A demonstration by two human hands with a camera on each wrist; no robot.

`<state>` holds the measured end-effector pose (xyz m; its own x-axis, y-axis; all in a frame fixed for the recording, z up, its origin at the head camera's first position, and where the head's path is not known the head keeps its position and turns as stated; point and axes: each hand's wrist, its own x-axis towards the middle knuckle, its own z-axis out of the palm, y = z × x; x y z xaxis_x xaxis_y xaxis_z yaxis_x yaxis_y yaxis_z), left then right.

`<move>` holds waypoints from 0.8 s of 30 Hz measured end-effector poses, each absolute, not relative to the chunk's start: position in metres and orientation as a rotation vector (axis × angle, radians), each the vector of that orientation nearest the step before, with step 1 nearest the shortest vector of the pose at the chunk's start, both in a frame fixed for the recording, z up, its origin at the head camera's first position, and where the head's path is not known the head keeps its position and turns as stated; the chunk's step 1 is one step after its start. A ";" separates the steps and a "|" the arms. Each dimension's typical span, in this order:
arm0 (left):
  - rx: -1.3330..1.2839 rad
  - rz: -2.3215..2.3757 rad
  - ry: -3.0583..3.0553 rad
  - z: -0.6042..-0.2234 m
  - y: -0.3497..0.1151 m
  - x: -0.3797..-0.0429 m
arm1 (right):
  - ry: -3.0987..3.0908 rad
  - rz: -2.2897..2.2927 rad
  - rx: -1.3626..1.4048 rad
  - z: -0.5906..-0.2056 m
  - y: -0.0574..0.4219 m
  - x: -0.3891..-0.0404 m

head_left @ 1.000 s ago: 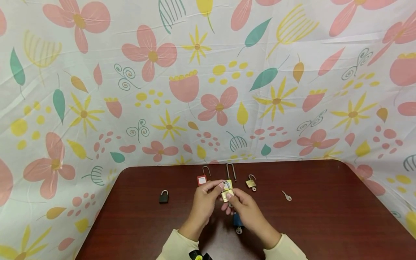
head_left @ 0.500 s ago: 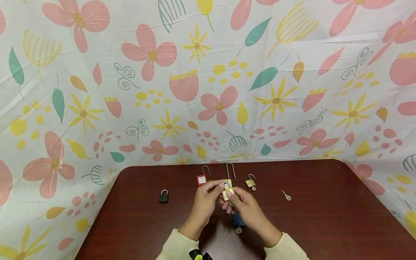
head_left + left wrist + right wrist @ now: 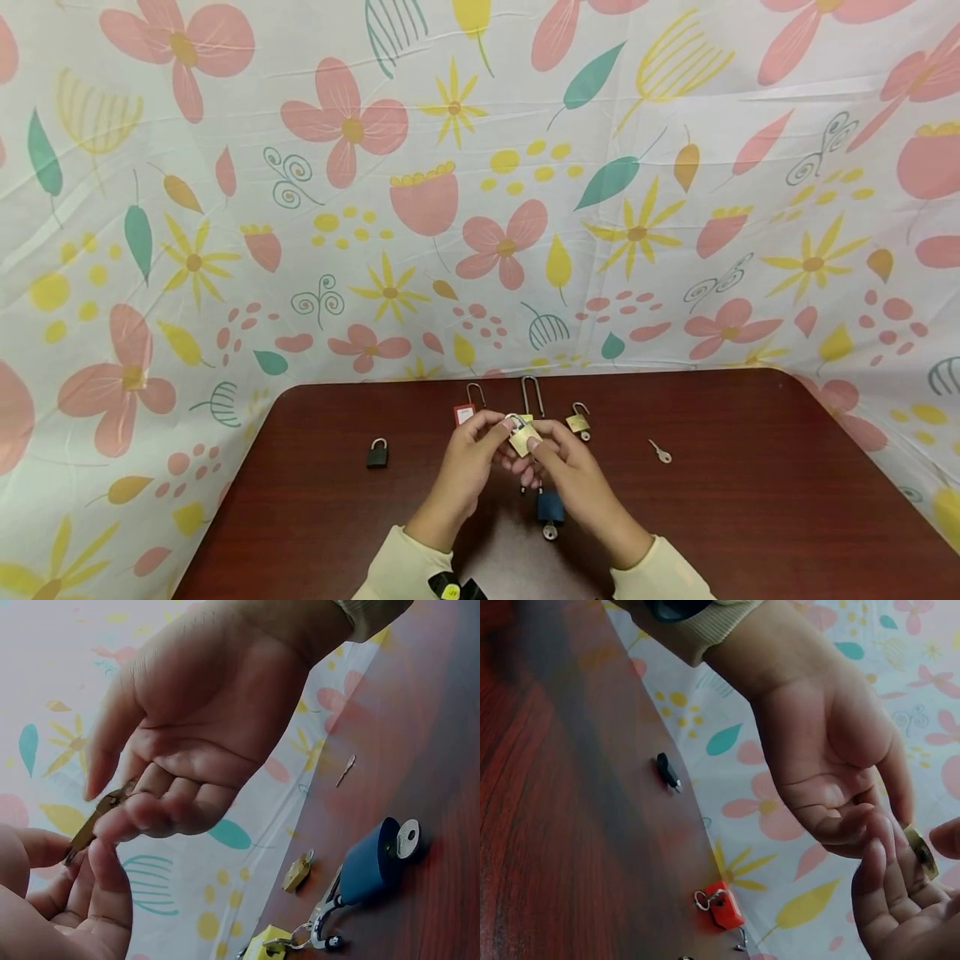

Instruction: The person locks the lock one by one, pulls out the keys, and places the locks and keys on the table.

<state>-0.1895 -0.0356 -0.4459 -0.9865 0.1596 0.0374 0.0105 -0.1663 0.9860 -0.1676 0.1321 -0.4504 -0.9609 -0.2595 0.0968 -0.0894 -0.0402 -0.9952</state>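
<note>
Between both hands, above the table, is a brass padlock [image 3: 524, 439] with a silver shackle, held tilted. My left hand [image 3: 471, 454] pinches it at the shackle side between thumb and fingers. The right hand [image 3: 573, 467] grips the lower part of the body, thumb on its front face. In the left wrist view the padlock [image 3: 94, 821] shows edge-on between the two hands' fingers. Below the hands lies a blue padlock [image 3: 551, 507] with a key in its base; its shackle stands open in the left wrist view. Behind the hands, a yellow padlock [image 3: 528, 417] with a long shackle is mostly hidden.
On the dark red-brown table [image 3: 750, 517] a black padlock [image 3: 377, 455] lies at left. A red padlock [image 3: 464, 414] and a small brass padlock [image 3: 578, 422] with a key, both unlatched, lie at the back. A loose key [image 3: 662, 452] lies at right. A flowered cloth [image 3: 480, 183] hangs behind.
The held brass padlock has risen a little and turned, its body tilting. Both hands moved slightly up with it, showing more of the blue padlock and covering more of the yellow one.
</note>
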 end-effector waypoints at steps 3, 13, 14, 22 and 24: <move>0.186 2.318 1.959 -0.447 -0.035 -0.189 | 2.041 -2.187 -0.461 -0.449 0.134 -0.167; 0.175 2.398 1.877 -0.446 -0.037 -0.191 | 2.109 -2.209 -0.511 -0.451 0.137 -0.167; 0.173 2.406 1.864 -0.446 -0.037 -0.191 | 2.112 -2.217 -0.493 -0.451 0.137 -0.167; 0.177 2.438 1.821 -0.446 -0.036 -0.192 | 2.069 -2.275 -0.467 -0.452 0.135 -0.168; 0.173 2.441 1.817 -0.446 -0.035 -0.192 | 2.081 -2.275 -0.467 -0.453 0.135 -0.169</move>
<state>-0.1922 -0.0353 -0.4463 -0.9892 0.1426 0.0352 -0.0072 -0.2866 0.9580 -0.1686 0.1352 -0.4527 -0.9548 -0.2170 0.2031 -0.1830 -0.1094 -0.9770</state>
